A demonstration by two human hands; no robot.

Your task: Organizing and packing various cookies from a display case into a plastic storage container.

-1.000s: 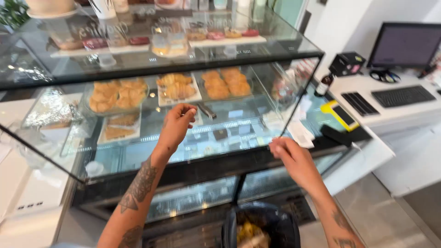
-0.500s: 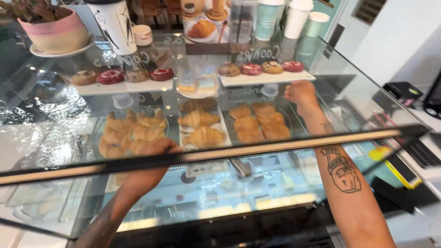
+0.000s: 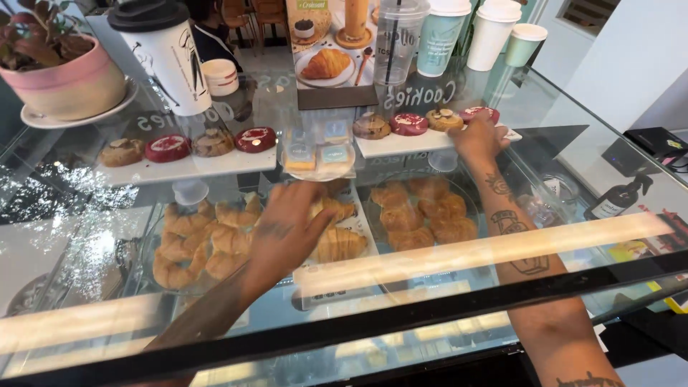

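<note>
Left hand (image 3: 290,229): open, fingers spread, reaching over croissants (image 3: 337,240) on the middle shelf.
Right hand (image 3: 479,140): fingers on white tray (image 3: 401,145) edge; grip unclear.

The croissants (image 3: 337,229) are taken as the landmark. Just left of them, the shelf is filled by a heap of small pastries (image 3: 193,244); to their right it is crowded by a plate of buns (image 3: 423,211). Above them, a shelf of cookies (image 3: 208,147) is set. Bare shelf is seen only in front of them.
</note>
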